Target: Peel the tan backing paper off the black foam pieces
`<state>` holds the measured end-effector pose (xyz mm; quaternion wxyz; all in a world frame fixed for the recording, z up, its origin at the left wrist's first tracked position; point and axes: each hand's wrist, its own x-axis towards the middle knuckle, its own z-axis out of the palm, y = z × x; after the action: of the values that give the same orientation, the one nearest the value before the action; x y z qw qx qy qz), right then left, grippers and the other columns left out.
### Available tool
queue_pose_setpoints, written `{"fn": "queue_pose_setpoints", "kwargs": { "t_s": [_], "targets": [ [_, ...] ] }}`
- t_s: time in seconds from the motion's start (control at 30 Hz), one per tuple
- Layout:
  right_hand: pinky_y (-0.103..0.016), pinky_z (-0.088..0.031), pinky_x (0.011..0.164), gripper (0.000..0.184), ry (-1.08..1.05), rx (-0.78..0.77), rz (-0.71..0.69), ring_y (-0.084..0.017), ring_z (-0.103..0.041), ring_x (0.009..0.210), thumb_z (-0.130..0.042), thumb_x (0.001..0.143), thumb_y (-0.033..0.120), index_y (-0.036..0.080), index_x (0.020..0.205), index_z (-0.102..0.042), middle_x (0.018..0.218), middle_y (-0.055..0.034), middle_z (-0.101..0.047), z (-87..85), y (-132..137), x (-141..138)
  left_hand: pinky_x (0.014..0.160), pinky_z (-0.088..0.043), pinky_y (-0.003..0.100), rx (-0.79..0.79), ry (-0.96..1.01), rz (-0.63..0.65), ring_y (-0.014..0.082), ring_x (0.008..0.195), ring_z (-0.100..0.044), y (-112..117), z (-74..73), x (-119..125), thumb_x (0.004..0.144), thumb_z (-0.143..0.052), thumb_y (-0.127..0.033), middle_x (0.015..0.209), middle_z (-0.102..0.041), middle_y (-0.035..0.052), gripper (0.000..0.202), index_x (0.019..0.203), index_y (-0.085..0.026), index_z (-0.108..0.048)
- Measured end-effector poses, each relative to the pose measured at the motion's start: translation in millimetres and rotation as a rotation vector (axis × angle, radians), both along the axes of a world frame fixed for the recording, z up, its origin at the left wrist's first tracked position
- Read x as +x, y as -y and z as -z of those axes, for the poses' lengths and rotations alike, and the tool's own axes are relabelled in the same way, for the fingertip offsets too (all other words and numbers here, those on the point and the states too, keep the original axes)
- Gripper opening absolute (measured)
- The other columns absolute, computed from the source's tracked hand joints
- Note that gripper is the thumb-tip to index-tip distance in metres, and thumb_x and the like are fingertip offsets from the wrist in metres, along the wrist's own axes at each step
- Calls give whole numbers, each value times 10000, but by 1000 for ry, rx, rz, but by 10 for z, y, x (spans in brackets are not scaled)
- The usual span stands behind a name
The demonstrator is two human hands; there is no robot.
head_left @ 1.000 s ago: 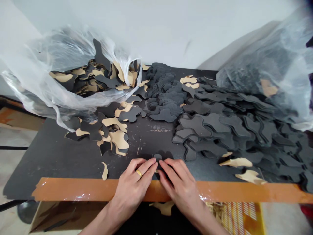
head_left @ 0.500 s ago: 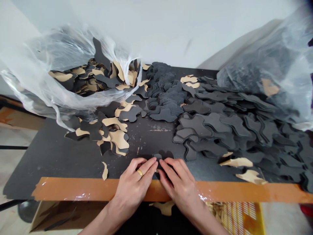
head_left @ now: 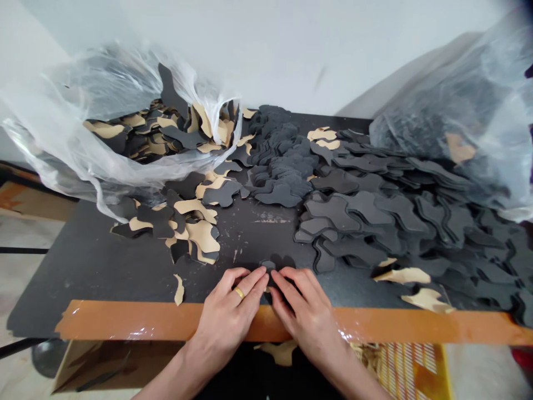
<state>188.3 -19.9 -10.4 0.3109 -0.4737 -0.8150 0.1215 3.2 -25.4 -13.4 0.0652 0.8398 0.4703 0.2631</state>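
Between my hands, close to the table's front edge, lies a small dark grey wavy-edged foam piece, mostly covered by my fingers. My left hand, with a gold ring on one finger, presses its closed fingertips on the left side of the piece. My right hand has its fingertips on the right side, thumb tucked low. A bit of tan backing paper shows beneath the fingers. Past my hands, neat overlapping dark foam pieces form a row, and thicker stacked grey pieces spread to the right.
An open plastic bag at the left holds dark pieces with tan backing; more tan-backed pieces lie before it. Another full plastic bag stands at the right. Brown tape runs along the table edge. Below are a cardboard box and yellow crate.
Both hands stay at nearly the same spot on the foam piece, with only slight fingertip movement. The view has shifted a tiny bit.
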Motion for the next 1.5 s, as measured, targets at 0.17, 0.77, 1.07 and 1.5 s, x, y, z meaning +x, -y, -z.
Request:
{"fn": "queue_pose_setpoints", "kwargs": {
  "t_s": [0.17, 0.77, 1.07, 1.5],
  "targets": [
    [-404, -585, 805, 278, 0, -4, 5, -224, -587, 914, -583, 917, 102, 112, 1189, -640, 1037, -129, -642, -16, 0, 5, 837, -613, 355, 19, -7, 0, 241, 1017, -585, -15, -21, 3, 964, -512, -126, 1212, -715, 73, 278, 1181, -113, -684],
    [-394, -577, 781, 270, 16, -1, 6, -236, -570, 906, -605, 900, 94, 86, 1168, -638, 1028, -139, -634, -17, 5, 1, 851, -595, 365, -12, 84, -44, 226, 965, -628, 0, -48, 2, 938, -582, -131, 1088, -697, 116, 171, 1037, -123, -721],
    [-403, -584, 790, 278, 9, -11, 17, -229, -582, 909, -573, 919, 109, 127, 1191, -625, 1034, -126, -635, -9, -9, 6, 856, -579, 387, -13, 82, -29, 230, 962, -623, 10, -35, -11, 938, -582, -123, 1082, -712, 107, 169, 1050, -127, -708],
    [-404, -577, 789, 273, 10, -34, 6, -237, -560, 910, -600, 901, 93, 93, 1173, -624, 1041, -132, -618, -19, -2, 6, 796, -579, 351, -1, -8, 5, 229, 924, -603, -20, -23, 4, 952, -494, -105, 1142, -698, 113, 200, 986, -116, -691]
  ]
}}
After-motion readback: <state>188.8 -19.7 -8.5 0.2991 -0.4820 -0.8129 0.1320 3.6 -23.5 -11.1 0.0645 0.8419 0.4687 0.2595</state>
